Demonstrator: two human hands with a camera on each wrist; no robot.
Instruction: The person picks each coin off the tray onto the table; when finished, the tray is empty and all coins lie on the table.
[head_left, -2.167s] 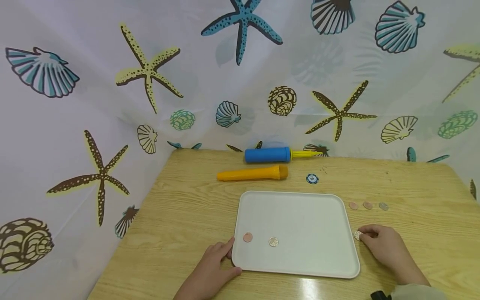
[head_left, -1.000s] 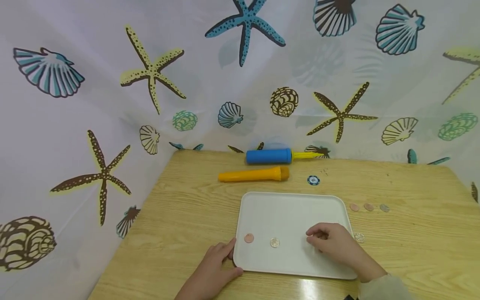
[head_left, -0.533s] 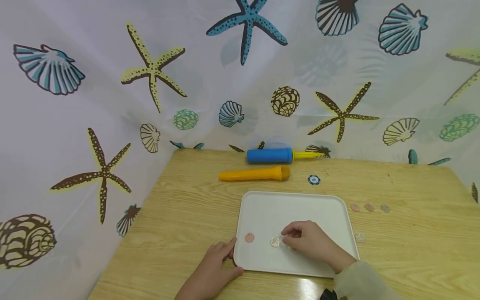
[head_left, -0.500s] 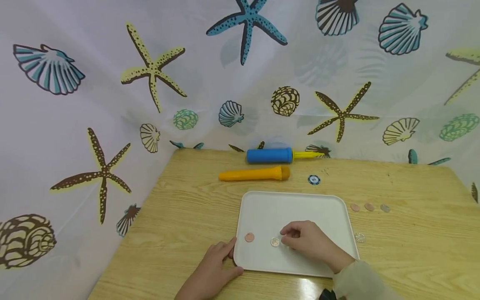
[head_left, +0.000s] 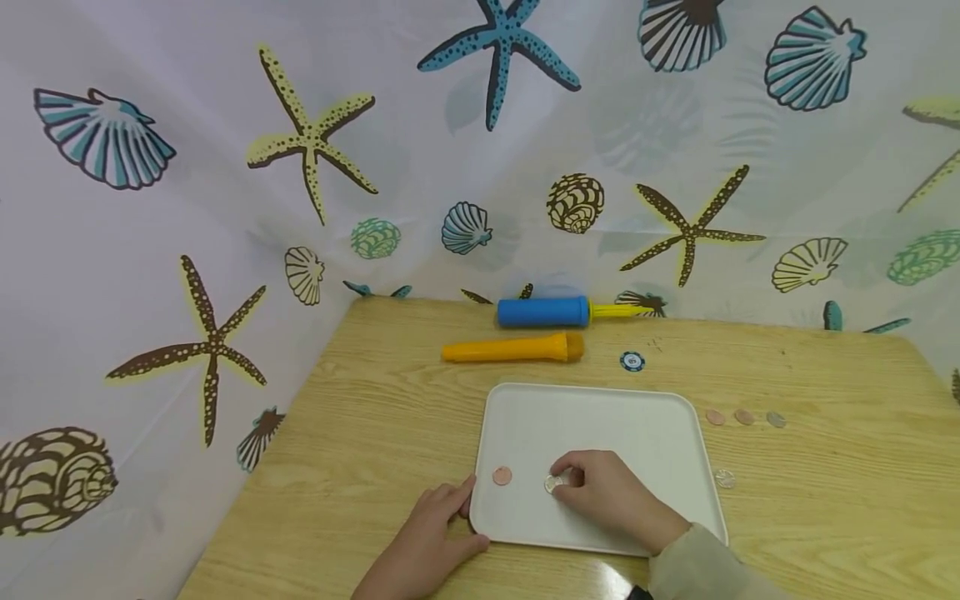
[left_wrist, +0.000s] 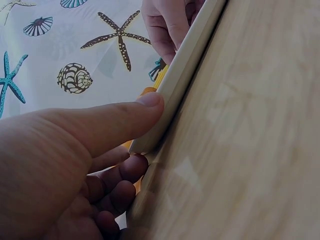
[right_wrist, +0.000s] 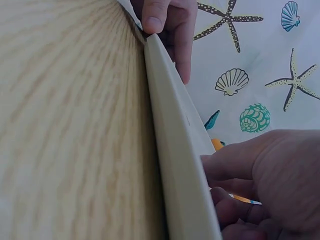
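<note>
A white tray lies on the wooden table. My left hand holds its near-left corner, thumb along the front edge and fingers at the left side; the left wrist view shows the thumb against the rim. Over the tray, my right hand has thumb and forefinger around a silver-coloured coin, pinching it at the tray's surface. To the left of it a copper-coloured coin lies flat on the tray. In the right wrist view the tray wall hides the right fingertips and the coin.
Beyond the tray lie an orange microphone-shaped object, a blue pump-like tube with a yellow end, and a poker chip. Right of the tray are coins: a silver one by its edge, two coppery ones and a grey one.
From beside the tray's right edge, my right hand has moved left across it to the silver-coloured coin and now pinches it. My left hand stays at the corner.
</note>
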